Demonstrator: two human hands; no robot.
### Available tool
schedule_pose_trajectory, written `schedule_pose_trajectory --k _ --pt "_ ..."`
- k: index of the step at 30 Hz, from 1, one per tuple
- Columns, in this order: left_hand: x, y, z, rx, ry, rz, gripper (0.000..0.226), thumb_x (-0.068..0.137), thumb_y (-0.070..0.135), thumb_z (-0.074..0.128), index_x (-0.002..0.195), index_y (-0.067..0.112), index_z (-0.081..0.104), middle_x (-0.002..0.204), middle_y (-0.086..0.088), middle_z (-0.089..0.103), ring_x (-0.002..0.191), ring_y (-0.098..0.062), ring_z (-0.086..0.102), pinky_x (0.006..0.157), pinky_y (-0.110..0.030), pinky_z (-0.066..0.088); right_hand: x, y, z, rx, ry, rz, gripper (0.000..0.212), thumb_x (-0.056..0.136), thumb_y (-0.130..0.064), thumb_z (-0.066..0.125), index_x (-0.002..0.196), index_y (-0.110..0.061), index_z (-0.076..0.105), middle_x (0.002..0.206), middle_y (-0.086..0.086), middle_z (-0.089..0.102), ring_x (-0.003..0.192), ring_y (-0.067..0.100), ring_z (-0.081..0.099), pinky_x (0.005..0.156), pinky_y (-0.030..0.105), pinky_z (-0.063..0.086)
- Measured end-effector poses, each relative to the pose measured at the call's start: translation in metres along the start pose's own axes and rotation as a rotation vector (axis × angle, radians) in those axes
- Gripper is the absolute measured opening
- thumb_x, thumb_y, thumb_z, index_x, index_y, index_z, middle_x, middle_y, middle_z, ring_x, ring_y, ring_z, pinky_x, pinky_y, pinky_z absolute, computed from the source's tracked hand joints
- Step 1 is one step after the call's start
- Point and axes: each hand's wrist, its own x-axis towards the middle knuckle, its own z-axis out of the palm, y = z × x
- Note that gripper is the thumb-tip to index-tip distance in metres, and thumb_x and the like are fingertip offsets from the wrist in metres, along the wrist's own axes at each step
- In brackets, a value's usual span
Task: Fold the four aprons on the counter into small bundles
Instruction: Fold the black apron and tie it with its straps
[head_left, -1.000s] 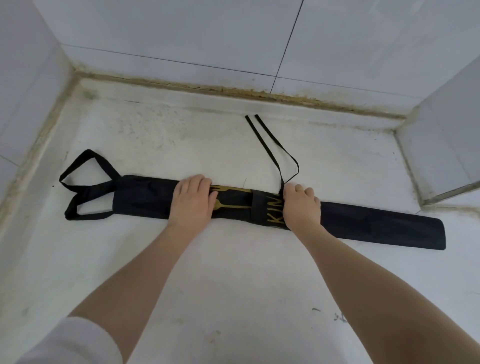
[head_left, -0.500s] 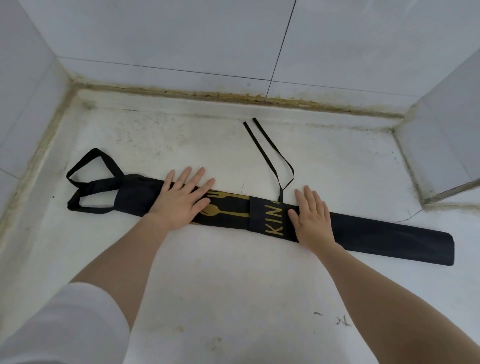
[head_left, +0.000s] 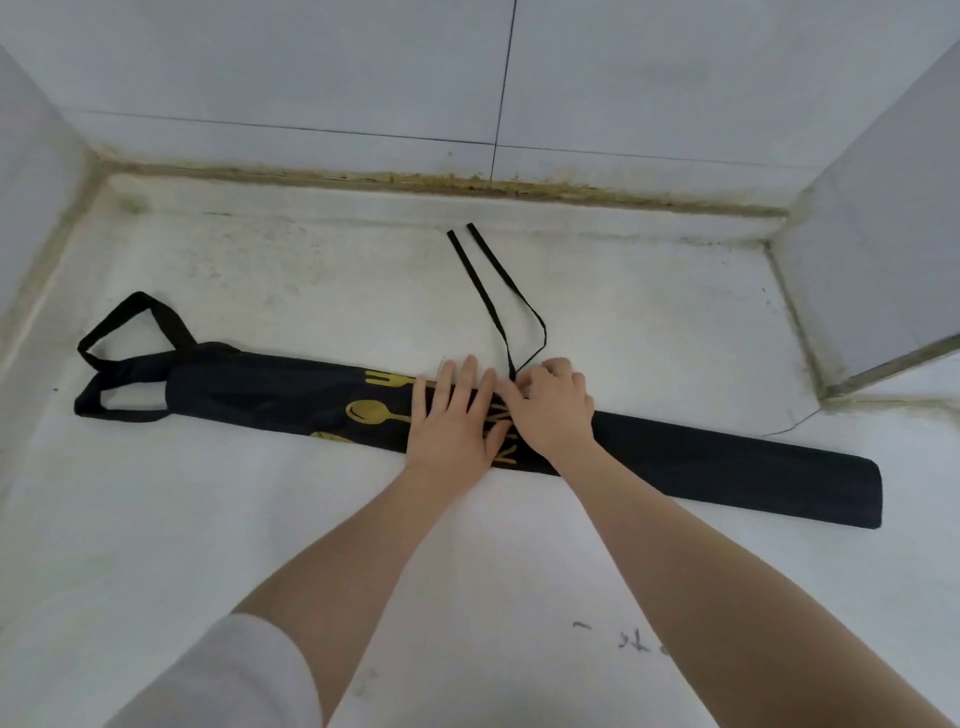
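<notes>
Across mid-counter (head_left: 675, 322), black apron (head_left: 727, 467) folded into a long strip, well clear of walls. Left hand (head_left: 457, 421) flat, fingers spread; right hand (head_left: 553, 410) pinching tie straps (head_left: 498, 306).

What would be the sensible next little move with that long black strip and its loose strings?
Probably draw the tie strings down onto the folded apron. They trail loose toward the wall, the right hand is curled at their base, and the left hand presses the strip flat beside it.
</notes>
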Motion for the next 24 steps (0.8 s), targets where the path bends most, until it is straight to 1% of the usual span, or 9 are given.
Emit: schedule_pose_trajectory --k 3,6,10,12,14,17,20,22,24 --pt "0.002 -0.001 0.003 0.050 -0.008 0.042 0.074 0.086 0.057 0.017 0.142 0.012 0.039 0.149 -0.009 0.035 0.138 -0.031 0.032 0.112 -0.047 0.008 0.013 -0.012 0.003 -0.017 -0.008 0.038 0.043 0.091 -0.052 0.045 0.102 -0.014 0.060 0.103 0.004 0.054 0.101 0.023 0.049 0.087 0.035 0.039" --pt "0.001 -0.001 0.002 0.070 -0.038 0.065 0.090 0.082 0.066 0.001 0.148 0.008 0.018 0.157 -0.009 0.014 0.145 -0.027 0.010 0.117 -0.041 -0.003 0.027 -0.023 0.008 0.047 -0.105 0.084 0.037 0.090 -0.046 0.050 0.067 -0.017 0.045 0.069 -0.002 0.049 0.072 0.021 0.050 0.067 0.030 0.039" --pt "0.003 -0.001 0.001 0.056 -0.023 0.051 0.102 0.071 0.072 -0.010 0.149 0.006 -0.004 0.158 -0.009 -0.005 0.145 -0.022 -0.008 0.114 -0.037 -0.015 0.050 -0.033 0.002 0.157 -0.280 0.050 0.039 0.091 -0.026 0.052 0.057 -0.016 0.036 0.058 -0.001 0.039 0.054 0.013 0.038 0.050 0.024 0.029" --pt "0.002 -0.002 0.002 0.049 -0.022 0.054 0.104 0.069 0.074 -0.011 0.148 0.006 -0.006 0.158 -0.009 -0.007 0.145 -0.023 -0.008 0.113 -0.037 -0.015 0.057 -0.032 -0.009 0.387 -0.305 0.097 0.036 0.092 -0.016 0.051 0.059 -0.014 0.040 0.058 0.000 0.040 0.052 0.011 0.037 0.049 0.022 0.031" --pt "0.001 -0.004 0.003 0.042 -0.006 0.055 0.105 0.069 0.075 -0.010 0.148 0.006 -0.006 0.158 -0.009 -0.006 0.145 -0.023 -0.008 0.113 -0.037 -0.014 0.056 -0.030 -0.017 0.782 -0.316 0.214 0.027 0.095 -0.011 0.048 0.068 -0.012 0.048 0.061 0.003 0.048 0.050 0.011 0.046 0.049 0.019 0.039" --pt "-0.002 -0.003 0.004 0.017 -0.005 0.033 0.104 0.069 0.075 -0.011 0.148 0.008 -0.008 0.158 -0.009 -0.009 0.145 -0.024 -0.010 0.112 -0.036 -0.015 0.043 -0.022 -0.015 0.967 -0.283 0.188 0.014 0.099 -0.012 0.040 0.102 -0.011 0.054 0.081 0.005 0.062 0.069 0.013 0.061 0.071 0.023 0.051" --pt "-0.007 -0.001 0.006 0.010 0.001 0.006 0.102 0.071 0.075 -0.009 0.148 0.009 -0.012 0.157 -0.008 -0.014 0.144 -0.023 -0.015 0.113 -0.036 -0.016 0.023 -0.007 -0.007 0.756 -0.152 0.028 0.024 0.098 -0.011 0.042 0.121 -0.014 0.050 0.106 0.000 0.059 0.088 0.010 0.058 0.088 0.023 0.047" --pt "-0.013 0.000 0.007 -0.002 -0.006 -0.010 0.095 0.080 0.074 0.002 0.148 0.009 -0.013 0.157 -0.008 -0.016 0.144 -0.023 -0.016 0.116 -0.037 -0.013 0.009 0.005 -0.002 0.458 -0.032 -0.150 0.026 0.097 -0.010 0.043 0.121 -0.011 0.052 0.113 -0.003 0.053 0.095 0.010 0.052 0.090 0.020 0.041" --pt "-0.021 0.001 0.009 -0.007 -0.025 -0.028 0.092 0.084 0.072 0.009 0.147 0.009 -0.014 0.156 -0.007 -0.018 0.144 -0.023 -0.017 0.116 -0.038 -0.011 -0.006 0.025 0.004 0.204 0.044 -0.324 0.025 0.096 -0.012 0.046 0.119 -0.008 0.054 0.119 0.002 0.052 0.102 0.016 0.051 0.092 0.026 0.041"
